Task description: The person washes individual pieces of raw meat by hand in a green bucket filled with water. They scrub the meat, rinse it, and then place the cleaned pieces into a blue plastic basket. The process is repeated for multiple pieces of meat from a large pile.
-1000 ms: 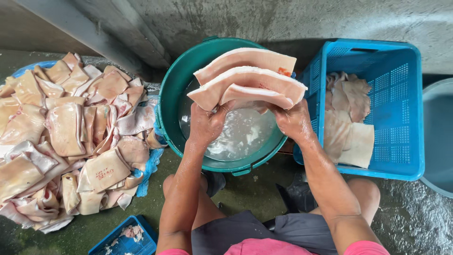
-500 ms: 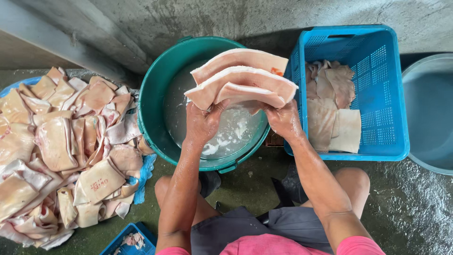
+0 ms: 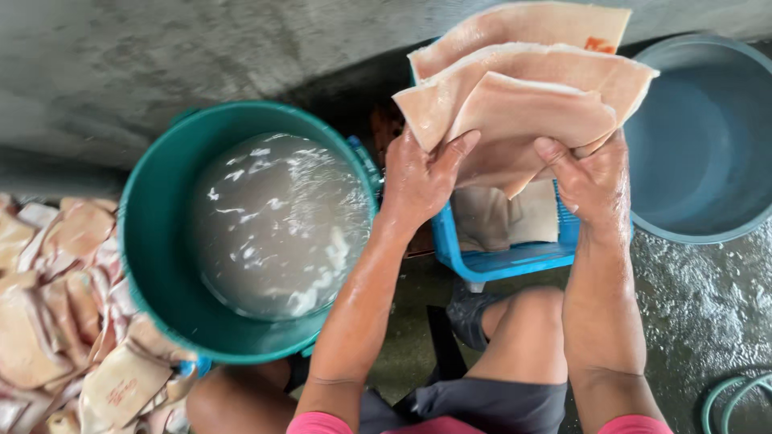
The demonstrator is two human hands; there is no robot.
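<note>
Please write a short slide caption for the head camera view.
Both hands, left hand and right hand, hold folded pale slabs above a blue crate.

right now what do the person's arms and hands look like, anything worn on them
Both the left hand and the right hand are bare: no gloves, rings, watch or wristbands show. The forearms are uncovered and look wet. Short pink sleeves show only at the bottom edge of the head view.
</note>
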